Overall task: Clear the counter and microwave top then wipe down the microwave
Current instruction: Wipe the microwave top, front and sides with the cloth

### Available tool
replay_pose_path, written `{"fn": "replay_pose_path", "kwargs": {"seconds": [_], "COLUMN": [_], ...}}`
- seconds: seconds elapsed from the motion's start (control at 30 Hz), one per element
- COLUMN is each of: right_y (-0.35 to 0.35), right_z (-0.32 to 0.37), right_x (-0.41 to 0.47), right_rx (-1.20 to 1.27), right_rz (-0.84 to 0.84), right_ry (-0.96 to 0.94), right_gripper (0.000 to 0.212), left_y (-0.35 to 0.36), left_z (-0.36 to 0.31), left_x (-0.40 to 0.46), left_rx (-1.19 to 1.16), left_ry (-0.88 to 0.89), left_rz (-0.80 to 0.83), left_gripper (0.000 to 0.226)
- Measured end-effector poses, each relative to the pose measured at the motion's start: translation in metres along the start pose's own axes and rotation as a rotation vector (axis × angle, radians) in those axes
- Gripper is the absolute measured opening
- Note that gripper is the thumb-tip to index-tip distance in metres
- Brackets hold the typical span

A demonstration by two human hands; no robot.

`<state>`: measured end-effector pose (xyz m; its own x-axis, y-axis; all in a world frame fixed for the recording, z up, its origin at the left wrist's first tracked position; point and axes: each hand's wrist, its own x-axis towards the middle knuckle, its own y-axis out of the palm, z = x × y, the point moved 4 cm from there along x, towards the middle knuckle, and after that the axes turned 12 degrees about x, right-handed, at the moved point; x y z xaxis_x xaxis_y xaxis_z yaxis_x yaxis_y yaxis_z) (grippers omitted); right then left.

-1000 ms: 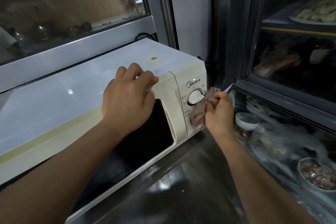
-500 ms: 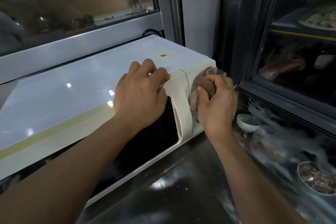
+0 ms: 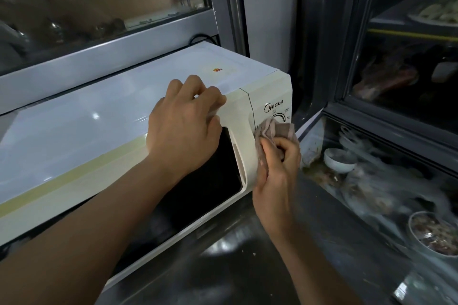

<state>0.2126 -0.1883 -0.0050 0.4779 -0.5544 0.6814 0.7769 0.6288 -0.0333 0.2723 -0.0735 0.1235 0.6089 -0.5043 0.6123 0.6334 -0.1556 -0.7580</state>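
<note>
A cream Midea microwave (image 3: 104, 126) with a dark door window stands on a steel counter (image 3: 223, 262). My left hand (image 3: 184, 129) rests on the microwave's top front edge above the door, fingers curled over the edge. My right hand (image 3: 277, 168) grips a bunched brownish-pink cloth (image 3: 273, 131) and presses it against the control panel, over the upper dial below the logo. The lower part of the panel is hidden behind hand and cloth.
A glass-fronted display case stands at the right, with a small white bowl (image 3: 339, 160) and a bowl of meat (image 3: 432, 233) inside. A window frame (image 3: 106, 54) runs behind the microwave. A black cable (image 3: 200, 36) loops at its back corner.
My right hand with the cloth has slid down from the panel's upper corner to the dial area. My left hand has stayed on the top edge.
</note>
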Motion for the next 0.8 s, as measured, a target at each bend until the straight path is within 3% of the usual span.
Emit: {"fn": "replay_pose_path", "kwargs": {"seconds": [0.1, 0.33, 0.6, 0.8], "right_y": [-0.001, -0.009, -0.008, -0.009], "right_z": [-0.014, -0.036, -0.014, -0.027], "right_x": [-0.007, -0.014, 0.007, -0.010], "right_rx": [0.039, -0.005, 0.025, -0.016], "right_rz": [-0.039, 0.117, -0.001, 0.083], "right_ry": [0.027, 0.248, 0.114, 0.193], "right_gripper": [0.032, 0.027, 0.028, 0.022], "left_y": [0.000, 0.000, -0.001, 0.000], "left_z": [-0.001, -0.001, -0.001, -0.001], "left_x": [0.001, 0.001, 0.000, 0.000], "left_rx": [0.007, 0.003, 0.008, 0.022], "left_ry": [0.005, -0.002, 0.005, 0.014], "left_rz": [-0.001, 0.003, -0.013, -0.013], "left_gripper": [0.030, 0.031, 0.030, 0.031]}}
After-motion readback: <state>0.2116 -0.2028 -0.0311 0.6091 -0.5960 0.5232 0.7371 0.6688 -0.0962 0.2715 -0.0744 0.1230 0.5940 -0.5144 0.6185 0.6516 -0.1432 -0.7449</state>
